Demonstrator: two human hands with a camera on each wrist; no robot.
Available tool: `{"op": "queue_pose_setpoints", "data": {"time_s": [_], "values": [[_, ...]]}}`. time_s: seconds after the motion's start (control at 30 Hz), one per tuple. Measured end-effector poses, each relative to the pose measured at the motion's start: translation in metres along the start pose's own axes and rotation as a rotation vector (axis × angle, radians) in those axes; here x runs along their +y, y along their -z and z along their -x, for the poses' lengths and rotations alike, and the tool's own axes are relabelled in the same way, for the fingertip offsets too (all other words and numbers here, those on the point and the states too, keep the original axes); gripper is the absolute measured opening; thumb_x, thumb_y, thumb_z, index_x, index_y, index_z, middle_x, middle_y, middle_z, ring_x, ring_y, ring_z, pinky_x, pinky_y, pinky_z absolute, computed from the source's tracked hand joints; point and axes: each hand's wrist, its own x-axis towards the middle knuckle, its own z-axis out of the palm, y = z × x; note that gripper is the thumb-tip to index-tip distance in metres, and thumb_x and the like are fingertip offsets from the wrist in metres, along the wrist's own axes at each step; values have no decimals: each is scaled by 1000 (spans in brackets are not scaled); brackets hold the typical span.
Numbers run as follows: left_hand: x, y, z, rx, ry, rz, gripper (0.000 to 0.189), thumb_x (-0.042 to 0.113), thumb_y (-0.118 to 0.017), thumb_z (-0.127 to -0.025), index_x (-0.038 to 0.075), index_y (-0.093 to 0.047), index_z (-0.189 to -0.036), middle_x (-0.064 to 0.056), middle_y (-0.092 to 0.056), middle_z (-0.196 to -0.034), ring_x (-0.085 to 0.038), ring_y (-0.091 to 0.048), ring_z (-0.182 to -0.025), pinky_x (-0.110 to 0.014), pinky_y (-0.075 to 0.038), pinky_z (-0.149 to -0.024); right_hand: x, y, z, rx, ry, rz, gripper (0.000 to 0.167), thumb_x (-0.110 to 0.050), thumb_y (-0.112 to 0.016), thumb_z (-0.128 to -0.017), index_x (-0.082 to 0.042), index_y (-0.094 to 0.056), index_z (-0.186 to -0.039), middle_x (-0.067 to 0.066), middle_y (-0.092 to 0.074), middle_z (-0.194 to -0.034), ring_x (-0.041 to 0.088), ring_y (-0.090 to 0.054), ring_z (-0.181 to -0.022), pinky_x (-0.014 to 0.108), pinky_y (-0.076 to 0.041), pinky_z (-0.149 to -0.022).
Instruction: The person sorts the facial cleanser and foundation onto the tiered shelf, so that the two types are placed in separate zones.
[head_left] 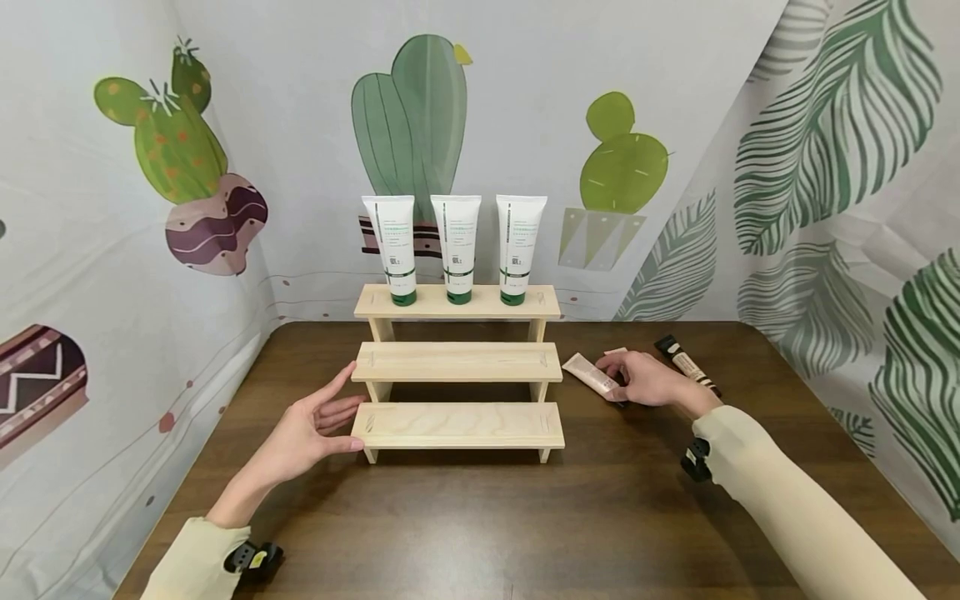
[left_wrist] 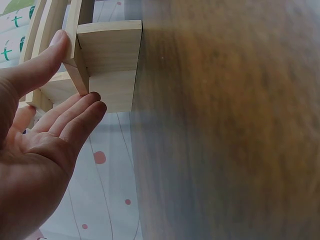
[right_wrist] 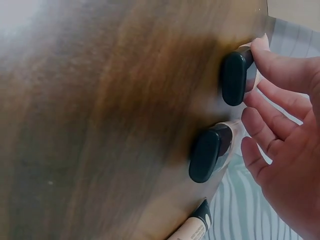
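A three-tier wooden display stand [head_left: 457, 362] is on the table, three white tubes with green caps [head_left: 459, 250] upright on its top tier. My left hand [head_left: 300, 433] is at the stand's left end, fingers extended, thumb on the front corner of the lowest tier [left_wrist: 75, 50]. To the right of the stand, my right hand [head_left: 645, 379] pinches a pale pink tube [head_left: 588, 375] between thumb and fingers near its dark cap [right_wrist: 234, 79]. A second pink tube [right_wrist: 225, 145] lies beside it, mostly hidden by the hand in the head view.
A black-and-beige tube [head_left: 686, 365] lies on the table beyond my right wrist. The brown wooden table [head_left: 465, 525] runs back to a white cloth backdrop [head_left: 300, 100] printed with cacti and leaves.
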Motion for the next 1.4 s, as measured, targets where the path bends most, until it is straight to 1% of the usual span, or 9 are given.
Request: {"op": "queue_pose_setpoints", "data": {"time_s": [0.1, 0.27, 0.43, 0.67, 0.73, 0.87, 0.97, 1.17, 1.4], "values": [[0, 0, 0, -1, 1, 0, 113, -3, -90, -81, 26, -27, -169, -34, -56, -143, -46, -59, -129, -52, -53, -102, -1, -2, 4, 0, 1, -4, 49, -8, -87, -87, 8, -66, -128, 9, -69, -98, 19, -56, -76, 34, -49, -68], [-1, 0, -1, -1, 2, -2, 113, -3, -90, -81, 26, -27, -169, -33, -56, -143, -46, -59, -129, -52, -53, -102, -2, -5, 9, -7, -4, -7, 50, -9, -88, -85, 7, -66, -126, 4, -68, -93, 15, -55, -73, 32, -48, -67], [0, 1, -1, 1, 5, -1, 112, -2, -90, -81, 25, -27, -169, -34, -56, -142, -46, -60, -129, -51, -53, -102, -6, -4, 12, -23, -3, -49, 51, -11, -88, -85, 7, -65, -127, 5, -68, -92, 14, -55, -71, 31, -48, -66], [0, 1, -1, 5, 15, -1, 113, -2, -90, -80, 25, -27, -169, -34, -56, -142, -46, -60, -128, -48, -54, -102, -6, -2, 10, -59, 13, -103, 39, -10, -77, -97, 9, -63, -128, 2, -66, -91, 17, -56, -76, 31, -47, -66], [0, 0, 0, 5, 18, 2, 113, -3, -90, -80, 26, -27, -169, -34, -56, -142, -46, -60, -128, -49, -54, -101, -4, -3, 9, -65, 19, -109, 38, -9, -76, -98, 9, -63, -128, 2, -66, -90, 16, -56, -76, 31, -47, -66], [0, 0, 0, 4, 20, 11, 113, -3, -90, -81, 26, -27, -169, -33, -56, -143, -46, -59, -129, -52, -53, -102, -3, -4, 8, -65, 29, -104, 39, -8, -77, -96, 10, -63, -128, 2, -65, -88, 15, -56, -74, 30, -47, -65], [0, 0, 0, 7, 20, 11, 113, -3, -90, -81, 27, -27, -169, -33, -56, -143, -46, -59, -129, -52, -53, -102, -3, -4, 7, -66, 34, -101, 40, -8, -78, -95, 10, -63, -128, 2, -64, -89, 16, -56, -75, 30, -47, -66], [0, 0, 0, 6, 26, 9, 113, -3, -90, -81, 27, -27, -169, -34, -56, -143, -46, -60, -129, -51, -54, -101, -5, -5, 4, -89, 18, -119, 42, -8, -78, -95, 9, -62, -131, 5, -65, -93, 17, -59, -80, 32, -50, -69], [0, 0, 0, 5, 22, 3, 113, -3, -90, -81, 28, -27, -169, -34, -56, -143, -45, -60, -129, -53, -53, -102, -10, -4, 4, -111, 5, -126, 48, -9, -82, -92, 9, -61, -132, 5, -65, -92, 17, -61, -80, 31, -51, -68]]}}
